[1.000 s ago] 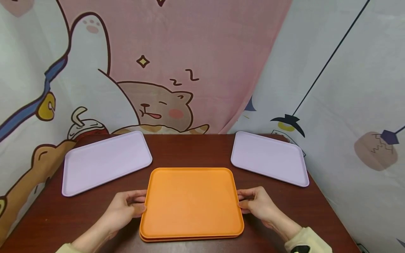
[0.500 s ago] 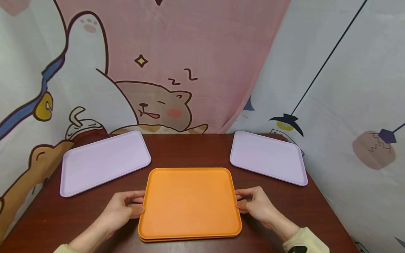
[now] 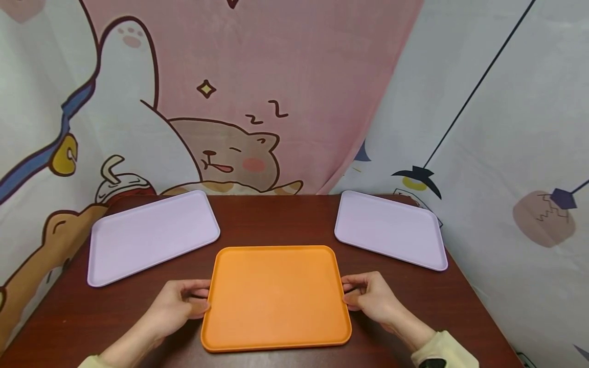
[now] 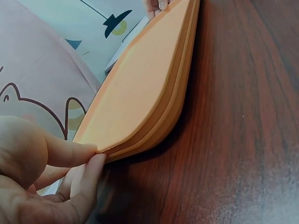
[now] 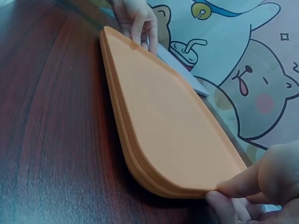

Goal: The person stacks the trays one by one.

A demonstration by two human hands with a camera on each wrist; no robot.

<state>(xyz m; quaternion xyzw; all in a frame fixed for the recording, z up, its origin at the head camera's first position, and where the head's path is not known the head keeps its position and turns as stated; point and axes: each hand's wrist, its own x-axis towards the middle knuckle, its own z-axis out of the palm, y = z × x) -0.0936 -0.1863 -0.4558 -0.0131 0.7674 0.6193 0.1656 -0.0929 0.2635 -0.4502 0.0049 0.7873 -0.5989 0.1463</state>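
Observation:
A stack of orange rectangular trays point(image 3: 276, 296) lies in the middle near the front of the table in the head view. My left hand point(image 3: 177, 306) pinches its left side, thumb at the upper rim and fingers lower down. On the opposite side, my right hand point(image 3: 372, 301) pinches the rim in the same way. Layered edges of the orange trays point(image 4: 163, 109) show in the left wrist view, one nested on another. In the right wrist view, the thumb of the right hand point(image 5: 275, 182) presses at the rim, with fingertips beneath.
Behind the stack, a pale lilac tray point(image 3: 154, 237) lies angled at the back left of the dark wood table point(image 3: 276, 220). Another lilac tray point(image 3: 391, 230) is angled at the back right. A cartoon-printed curtain point(image 3: 299, 76) hangs along the back and sides.
The top orange tray's far edge has shifted slightly toward me. Its near edge now covers the lower tray's edge that showed before in the head view. Both hands keep their hold.

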